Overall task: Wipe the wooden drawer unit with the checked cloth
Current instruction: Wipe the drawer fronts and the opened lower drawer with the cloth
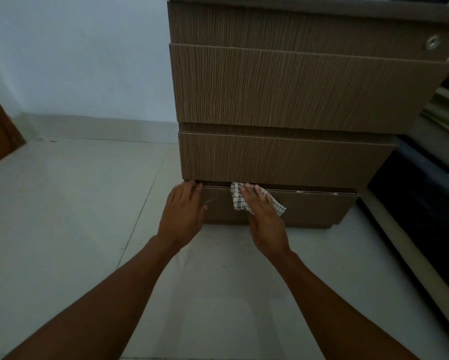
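One checked cloth (246,197) lies pressed under right hand (263,214).

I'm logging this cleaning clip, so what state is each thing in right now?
Wooden drawer unit: upright on the floor.
Bottom drawer: slightly out at the top.
Checked cloth: crumpled, pressed flat against the bottom drawer front.
Right hand: flat on the cloth.
Left hand: fingers at the drawer's left corner.
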